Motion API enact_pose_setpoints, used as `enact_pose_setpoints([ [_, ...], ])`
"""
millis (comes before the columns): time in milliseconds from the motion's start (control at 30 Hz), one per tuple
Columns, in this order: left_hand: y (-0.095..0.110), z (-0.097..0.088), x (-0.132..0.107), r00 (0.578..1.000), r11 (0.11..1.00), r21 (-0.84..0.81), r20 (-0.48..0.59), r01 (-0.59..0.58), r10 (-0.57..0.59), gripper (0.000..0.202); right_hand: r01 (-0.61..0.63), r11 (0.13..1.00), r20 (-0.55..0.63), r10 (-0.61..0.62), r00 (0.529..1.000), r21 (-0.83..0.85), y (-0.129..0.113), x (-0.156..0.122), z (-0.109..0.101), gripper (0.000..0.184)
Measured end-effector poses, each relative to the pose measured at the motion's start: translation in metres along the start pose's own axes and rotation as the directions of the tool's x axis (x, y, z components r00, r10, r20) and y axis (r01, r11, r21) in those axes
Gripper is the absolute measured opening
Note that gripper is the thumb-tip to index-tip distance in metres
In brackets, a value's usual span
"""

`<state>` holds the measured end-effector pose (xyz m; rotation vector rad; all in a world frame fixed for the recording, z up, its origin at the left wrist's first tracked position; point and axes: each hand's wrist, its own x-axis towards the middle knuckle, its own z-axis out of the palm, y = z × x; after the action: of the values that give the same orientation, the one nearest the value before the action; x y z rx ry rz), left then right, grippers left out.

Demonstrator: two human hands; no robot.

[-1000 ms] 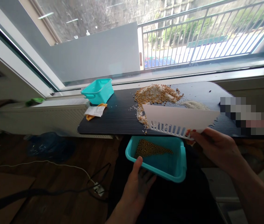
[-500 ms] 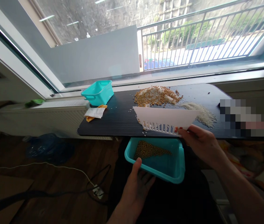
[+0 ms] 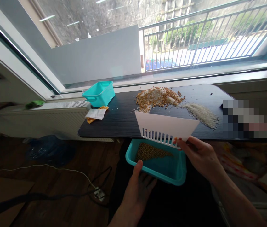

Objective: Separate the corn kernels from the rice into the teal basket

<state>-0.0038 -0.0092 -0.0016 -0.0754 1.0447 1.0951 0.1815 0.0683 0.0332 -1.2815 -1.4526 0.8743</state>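
My left hand [image 3: 137, 186] grips the near rim of a teal plastic bin [image 3: 171, 171], held below the front edge of the black table [image 3: 119, 121]. Brown beans [image 3: 151, 152] lie heaped in the bin's far left corner. My right hand [image 3: 198, 154] pinches the corner of a white slotted basket [image 3: 165, 127], tilted on its side at the table's front edge, just above the bin. A pile of mixed brown beans and white rice [image 3: 158, 97] lies behind the basket. A separate streak of white rice [image 3: 201, 114] lies to its right.
A second teal bin [image 3: 99, 93] stands at the table's back left, with a white and orange packet [image 3: 96, 114] in front of it. A radiator [image 3: 34, 118] runs under the window to the left. Cables and a plug [image 3: 99, 192] lie on the wooden floor.
My right hand has drawn the white basket leftwards and towards me, from over the grains to the table's front edge above the bin. The left hand and bin barely moved.
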Motion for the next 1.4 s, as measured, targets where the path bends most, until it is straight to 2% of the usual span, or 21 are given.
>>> enact_pose_setpoints([
  [233,0.000,0.000,0.000,1.000,1.000,-0.003,-0.024,0.002,-0.002,0.051,-0.054,0.997,-0.166,0.045,0.985,-0.047,0.007,0.009,-0.022,0.027],
  [333,0.001,0.001,0.000,0.999,1.000,0.000,-0.033,-0.001,0.001,0.052,-0.049,0.998,-0.205,0.037,0.978,-0.051,0.007,0.012,-0.024,0.024],
  [600,0.001,-0.001,-0.001,0.999,1.000,-0.014,-0.025,-0.021,0.021,0.053,0.031,0.998,-0.056,-0.034,0.998,-0.046,-0.003,0.026,-0.004,0.024],
  [767,0.003,-0.003,-0.001,1.000,1.000,-0.009,-0.028,-0.009,0.009,0.053,0.029,0.999,0.017,-0.029,0.999,-0.014,0.001,0.029,-0.005,0.023],
  [1033,0.002,0.002,-0.005,1.000,1.000,-0.017,-0.023,-0.009,0.009,0.054,-0.015,0.999,-0.009,0.016,1.000,0.030,-0.009,0.022,-0.012,0.021],
  [1267,0.003,0.001,-0.004,1.000,1.000,-0.017,-0.021,-0.006,0.005,0.053,-0.016,0.998,-0.075,0.012,0.997,-0.062,0.002,0.024,-0.017,0.031],
  [1400,0.001,-0.001,-0.003,1.000,1.000,-0.008,-0.021,-0.012,0.011,0.053,-0.019,0.997,-0.034,0.016,0.999,-0.079,0.003,0.026,-0.021,0.030],
])
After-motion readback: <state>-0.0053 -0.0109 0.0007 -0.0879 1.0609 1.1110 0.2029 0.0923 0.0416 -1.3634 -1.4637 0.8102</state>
